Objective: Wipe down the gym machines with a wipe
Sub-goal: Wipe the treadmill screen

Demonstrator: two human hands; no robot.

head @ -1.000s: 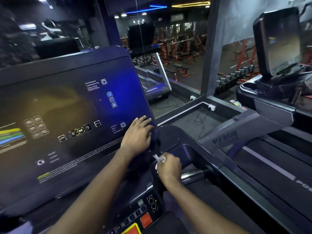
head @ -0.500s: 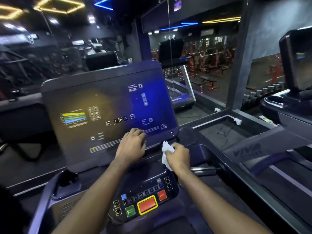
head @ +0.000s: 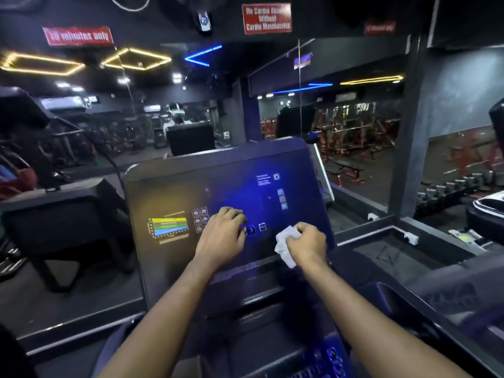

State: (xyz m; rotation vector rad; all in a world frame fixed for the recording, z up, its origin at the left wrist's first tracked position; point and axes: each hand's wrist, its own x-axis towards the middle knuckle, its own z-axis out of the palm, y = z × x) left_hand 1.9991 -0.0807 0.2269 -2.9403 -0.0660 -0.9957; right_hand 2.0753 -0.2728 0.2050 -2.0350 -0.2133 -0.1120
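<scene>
A treadmill's dark console screen (head: pixel 174 192) fills the middle of the view, lit with a coloured chart and small icons. My left hand (head: pixel 222 234) rests on the screen's middle, its fingers bent down onto the glass. My right hand (head: pixel 306 244) grips a crumpled white wipe (head: pixel 285 245) against the lower right part of the screen. Part of the wipe hangs out below my fist. A button panel (head: pixel 321 361) shows at the bottom edge.
A mirror wall (head: pixel 354 132) stands right behind the console. Another treadmill (head: pixel 482 214) sits to the right and a dark machine (head: pixel 62 214) to the left. Red signs (head: pixel 266 19) hang overhead.
The view has tilted up and the console now looks smaller and lower. Both hands have moved up from the console's lower edge onto the screen; the wipe stays in my right hand.
</scene>
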